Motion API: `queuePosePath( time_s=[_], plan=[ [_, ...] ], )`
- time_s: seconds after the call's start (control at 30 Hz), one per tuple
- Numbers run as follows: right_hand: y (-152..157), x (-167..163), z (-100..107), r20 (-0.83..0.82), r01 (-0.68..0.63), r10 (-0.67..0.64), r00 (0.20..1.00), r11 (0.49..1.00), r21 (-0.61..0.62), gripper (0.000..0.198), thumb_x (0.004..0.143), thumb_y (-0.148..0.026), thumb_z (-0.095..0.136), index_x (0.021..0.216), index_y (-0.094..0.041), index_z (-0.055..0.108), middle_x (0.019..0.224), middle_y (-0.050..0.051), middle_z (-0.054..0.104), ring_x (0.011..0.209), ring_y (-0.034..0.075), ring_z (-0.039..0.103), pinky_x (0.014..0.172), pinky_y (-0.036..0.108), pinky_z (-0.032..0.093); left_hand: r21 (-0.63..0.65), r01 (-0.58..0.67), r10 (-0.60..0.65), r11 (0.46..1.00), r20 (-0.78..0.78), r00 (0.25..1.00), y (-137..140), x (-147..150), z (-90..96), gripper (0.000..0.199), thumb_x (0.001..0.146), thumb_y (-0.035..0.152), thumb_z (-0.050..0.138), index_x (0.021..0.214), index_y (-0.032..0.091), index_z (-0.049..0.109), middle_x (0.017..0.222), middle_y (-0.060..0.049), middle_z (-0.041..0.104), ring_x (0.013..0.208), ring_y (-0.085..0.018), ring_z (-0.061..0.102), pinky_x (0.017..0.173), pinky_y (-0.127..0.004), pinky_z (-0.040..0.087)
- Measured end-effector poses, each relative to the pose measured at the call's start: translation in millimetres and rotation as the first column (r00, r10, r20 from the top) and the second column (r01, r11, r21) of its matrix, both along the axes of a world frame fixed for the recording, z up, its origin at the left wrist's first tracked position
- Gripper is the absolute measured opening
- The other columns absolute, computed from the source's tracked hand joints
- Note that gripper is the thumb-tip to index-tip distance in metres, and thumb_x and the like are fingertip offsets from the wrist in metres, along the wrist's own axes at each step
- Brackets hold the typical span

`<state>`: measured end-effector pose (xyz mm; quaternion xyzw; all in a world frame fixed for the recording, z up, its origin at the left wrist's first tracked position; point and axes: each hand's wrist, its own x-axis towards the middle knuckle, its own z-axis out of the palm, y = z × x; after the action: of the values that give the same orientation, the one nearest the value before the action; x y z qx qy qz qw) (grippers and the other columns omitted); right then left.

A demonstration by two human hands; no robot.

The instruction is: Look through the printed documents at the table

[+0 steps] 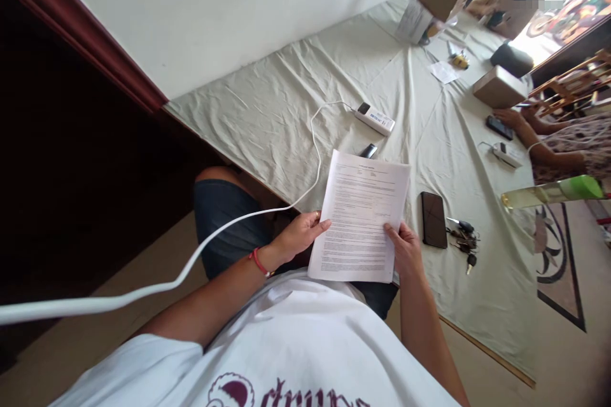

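A printed sheet of paper (361,216), full of small text, is held up over my lap at the near edge of the cloth-covered table (267,114). My left hand (300,235) grips its left edge with the thumb on top; a red band circles that wrist. My right hand (405,248) grips the lower right edge. A small dark object (368,151) peeks out just behind the top of the sheet.
A black phone (433,219) and a bunch of keys (463,241) lie right of the sheet. A white power strip (375,119) with its cable (191,261) runs past my left arm. Cardboard boxes (499,87), a green-capped bottle (554,193) and another person's hands (513,119) are at the far right.
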<state>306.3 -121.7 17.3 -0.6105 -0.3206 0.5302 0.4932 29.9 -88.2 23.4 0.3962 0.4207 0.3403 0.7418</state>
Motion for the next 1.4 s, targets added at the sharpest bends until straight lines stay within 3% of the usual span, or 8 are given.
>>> queuePosePath(
  time_s=[0.13, 0.27, 0.37, 0.53, 0.73, 1.0, 1.23, 1.4],
  plan=[
    [-3, 1, -3, 0.134, -0.058, 0.054, 0.989, 0.998, 0.027, 0.036, 0.085, -0.054, 0.074, 0.107, -0.026, 0.073, 0.100, 0.001, 0.076, 0.087, 0.020, 0.069, 0.077, 0.031, 0.055, -0.163, -0.026, 0.036, 0.986, 0.060, 0.998, -16, -3, -9.1, 0.051, 0.066, 0.060, 0.085, 0.086, 0.013, 0.076, 0.087, -0.009, 0.079, 0.087, -0.028, 0.073, 0.091, -0.042, 0.054],
    [-1, 3, -3, 0.135, 0.018, -0.018, 0.991, 1.000, 0.007, 0.038, 0.076, -0.051, 0.084, 0.096, -0.025, 0.064, 0.088, -0.002, 0.071, 0.070, 0.016, 0.063, 0.063, 0.026, 0.051, -0.298, -0.160, 0.201, 0.941, 0.111, 0.973, -21, -1, -15.8, 0.054, 0.055, 0.048, 0.095, 0.091, 0.012, 0.077, 0.088, -0.010, 0.080, 0.085, -0.027, 0.074, 0.090, -0.041, 0.055],
    [0, 5, -1, 0.116, -0.029, 0.037, 0.993, 0.997, -0.068, 0.040, 0.071, -0.051, 0.087, 0.085, -0.024, 0.060, 0.079, -0.003, 0.070, 0.062, 0.015, 0.059, 0.056, 0.026, 0.047, -0.370, -0.219, 0.278, 0.903, 0.113, 0.954, -20, 2, -16.3, 0.059, 0.049, 0.039, 0.099, 0.096, 0.011, 0.077, 0.088, -0.010, 0.080, 0.082, -0.025, 0.074, 0.086, -0.038, 0.057],
    [0, 9, -2, 0.078, -0.089, 0.095, 0.992, 0.993, -0.076, 0.037, 0.077, -0.054, 0.082, 0.096, -0.025, 0.072, 0.085, 0.000, 0.075, 0.068, 0.018, 0.066, 0.064, 0.030, 0.054, -0.439, -0.232, 0.326, 0.868, 0.151, 0.933, -22, 2, -15.3, 0.053, 0.059, 0.048, 0.093, 0.092, 0.011, 0.077, 0.085, -0.011, 0.080, 0.078, -0.026, 0.075, 0.081, -0.038, 0.060],
    [-1, 7, -4, 0.098, 0.041, -0.038, 0.994, 0.999, -0.019, 0.042, 0.076, -0.058, 0.080, 0.099, -0.024, 0.077, 0.090, 0.002, 0.079, 0.077, 0.022, 0.072, 0.072, 0.032, 0.058, -0.436, -0.280, 0.366, 0.855, 0.125, 0.922, -23, -2, -17.4, 0.037, 0.057, 0.037, 0.091, 0.080, 0.012, 0.076, 0.078, -0.010, 0.079, 0.079, -0.029, 0.076, 0.077, -0.038, 0.061],
    [-9, 8, 2, 0.008, 0.298, -0.298, 0.954, 0.954, 0.023, 0.043, 0.071, -0.049, 0.086, 0.104, -0.022, 0.078, 0.095, 0.002, 0.080, 0.077, 0.018, 0.073, 0.071, 0.027, 0.060, -0.368, -0.274, 0.344, 0.889, 0.140, 0.928, -26, -3, -21.3, 0.058, 0.049, 0.045, 0.098, 0.090, 0.010, 0.077, 0.084, -0.011, 0.080, 0.079, -0.028, 0.076, 0.080, -0.039, 0.059],
    [-17, 31, 1, 0.023, 0.506, -0.507, 0.862, 0.862, 0.012, 0.044, 0.060, -0.043, 0.090, 0.096, -0.020, 0.078, 0.092, 0.001, 0.080, 0.079, 0.017, 0.074, 0.074, 0.025, 0.062, -0.379, -0.246, 0.328, 0.892, 0.167, 0.930, -27, -2, -16.7, 0.061, 0.046, 0.041, 0.100, 0.094, 0.011, 0.078, 0.085, -0.011, 0.080, 0.079, -0.027, 0.075, 0.079, -0.039, 0.059],
    [-21, 45, 4, 0.083, 0.481, -0.480, 0.873, 0.876, 0.008, 0.045, 0.060, -0.042, 0.086, 0.098, -0.022, 0.077, 0.091, 0.000, 0.080, 0.082, 0.019, 0.075, 0.073, 0.025, 0.063, -0.364, -0.289, 0.356, 0.885, 0.131, 0.925, -26, -1, -21.2, 0.061, 0.045, 0.040, 0.100, 0.093, 0.011, 0.078, 0.084, -0.010, 0.080, 0.074, -0.025, 0.074, 0.077, -0.038, 0.058]
  ],
)
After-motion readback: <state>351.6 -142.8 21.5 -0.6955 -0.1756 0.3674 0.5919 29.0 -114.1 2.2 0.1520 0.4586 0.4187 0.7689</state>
